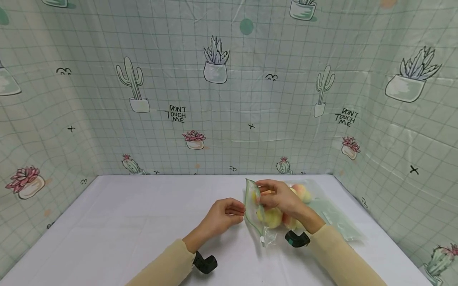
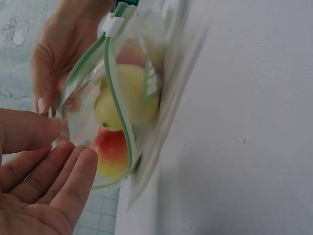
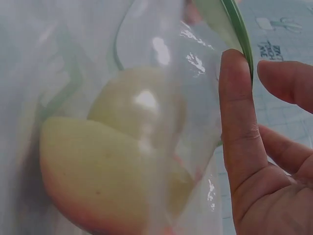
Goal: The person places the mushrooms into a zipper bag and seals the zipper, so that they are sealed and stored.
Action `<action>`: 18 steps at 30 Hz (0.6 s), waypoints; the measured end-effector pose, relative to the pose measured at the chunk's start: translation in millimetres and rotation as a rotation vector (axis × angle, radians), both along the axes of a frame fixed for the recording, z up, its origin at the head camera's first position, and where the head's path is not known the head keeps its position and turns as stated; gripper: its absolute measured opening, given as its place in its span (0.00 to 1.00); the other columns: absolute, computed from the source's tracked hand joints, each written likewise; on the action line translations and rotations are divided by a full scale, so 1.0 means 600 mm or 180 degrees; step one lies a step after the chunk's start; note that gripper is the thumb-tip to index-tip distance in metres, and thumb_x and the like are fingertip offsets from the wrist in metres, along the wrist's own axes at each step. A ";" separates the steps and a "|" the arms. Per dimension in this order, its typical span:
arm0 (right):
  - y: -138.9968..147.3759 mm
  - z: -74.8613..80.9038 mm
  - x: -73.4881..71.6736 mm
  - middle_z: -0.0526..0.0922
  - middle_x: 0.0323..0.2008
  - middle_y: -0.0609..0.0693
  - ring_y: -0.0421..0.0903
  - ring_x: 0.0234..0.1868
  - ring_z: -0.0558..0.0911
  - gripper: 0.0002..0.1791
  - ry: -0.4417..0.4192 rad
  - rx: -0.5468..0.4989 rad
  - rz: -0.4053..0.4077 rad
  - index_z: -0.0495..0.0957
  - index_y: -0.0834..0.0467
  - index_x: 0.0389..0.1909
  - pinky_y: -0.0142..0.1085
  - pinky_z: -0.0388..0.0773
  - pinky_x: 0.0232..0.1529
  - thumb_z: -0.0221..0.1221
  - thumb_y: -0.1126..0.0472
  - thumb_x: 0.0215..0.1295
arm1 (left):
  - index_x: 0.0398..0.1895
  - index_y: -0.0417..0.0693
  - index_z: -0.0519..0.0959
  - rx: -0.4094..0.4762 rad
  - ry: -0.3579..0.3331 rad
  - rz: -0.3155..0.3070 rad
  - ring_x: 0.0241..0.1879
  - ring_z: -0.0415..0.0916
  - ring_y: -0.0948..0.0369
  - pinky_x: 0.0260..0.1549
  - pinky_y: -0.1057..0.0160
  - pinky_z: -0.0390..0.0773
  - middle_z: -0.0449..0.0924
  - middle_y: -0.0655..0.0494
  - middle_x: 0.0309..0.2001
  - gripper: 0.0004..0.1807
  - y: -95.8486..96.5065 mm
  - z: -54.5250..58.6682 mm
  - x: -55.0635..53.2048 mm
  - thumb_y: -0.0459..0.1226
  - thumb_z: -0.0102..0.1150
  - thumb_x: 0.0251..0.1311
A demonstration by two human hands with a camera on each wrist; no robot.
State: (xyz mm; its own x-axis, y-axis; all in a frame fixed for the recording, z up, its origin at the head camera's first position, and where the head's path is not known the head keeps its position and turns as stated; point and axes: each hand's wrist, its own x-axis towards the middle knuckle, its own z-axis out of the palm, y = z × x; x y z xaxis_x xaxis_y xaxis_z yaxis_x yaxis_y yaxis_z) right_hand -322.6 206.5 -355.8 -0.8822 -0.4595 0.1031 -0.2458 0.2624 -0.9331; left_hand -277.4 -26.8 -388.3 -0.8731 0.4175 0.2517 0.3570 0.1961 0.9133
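Note:
A clear zip bag (image 1: pixel 252 212) with a green-edged mouth and a white slider (image 2: pixel 112 25) lies at the right of the table, its mouth spread toward the left. Inside are several round yellow-and-red fruits (image 2: pixel 128 95), too veiled by plastic to tell the kind. My right hand (image 1: pixel 280 198) pinches the upper rim, with the green strip passing between its fingertips in the right wrist view. At the left of the mouth, my left hand (image 1: pixel 223 216) brings nearly straight fingers to the rim; thumb and fingers stand slightly apart. Some right fingertips are hidden behind plastic.
The frosted flat part of a bag (image 1: pixel 334 218) spreads to the right of the fruits. A white table (image 1: pixel 118 234) carries everything. Cloth walls (image 1: pixel 236 103) with cactus prints stand behind it and on both sides. Each wrist wears a black camera mount (image 1: pixel 205 263).

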 end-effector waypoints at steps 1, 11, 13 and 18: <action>0.001 0.002 0.001 0.72 0.54 0.70 0.57 0.45 0.81 0.32 0.0003 -0.0001 -0.0008 0.63 0.68 0.65 0.44 0.82 0.38 0.61 0.67 0.60 | 0.46 0.33 0.78 -0.0005 0.0031 -0.0016 0.44 0.80 0.53 0.41 0.65 0.79 0.81 0.41 0.44 0.14 0.001 0.000 0.000 0.27 0.63 0.56; 0.004 0.010 0.008 0.73 0.51 0.67 0.51 0.35 0.82 0.31 -0.0032 0.0015 -0.0123 0.64 0.71 0.63 0.45 0.82 0.36 0.58 0.70 0.57 | 0.47 0.33 0.77 -0.0129 0.0136 -0.0058 0.42 0.79 0.55 0.39 0.68 0.78 0.80 0.41 0.44 0.15 0.011 -0.002 0.009 0.28 0.62 0.56; 0.006 0.008 0.010 0.74 0.50 0.66 0.51 0.35 0.82 0.30 -0.0005 0.0057 -0.0109 0.64 0.71 0.63 0.45 0.82 0.36 0.59 0.69 0.59 | 0.47 0.33 0.77 -0.0139 0.0122 -0.0058 0.42 0.79 0.55 0.39 0.68 0.78 0.80 0.41 0.44 0.15 0.011 -0.002 0.009 0.28 0.62 0.56; 0.013 -0.001 0.019 0.76 0.49 0.65 0.51 0.34 0.82 0.32 0.0136 0.0105 -0.0133 0.64 0.70 0.63 0.43 0.82 0.35 0.62 0.65 0.61 | 0.48 0.35 0.77 -0.0241 0.0170 -0.0075 0.43 0.79 0.56 0.42 0.67 0.78 0.80 0.43 0.45 0.15 0.011 0.001 0.011 0.30 0.63 0.56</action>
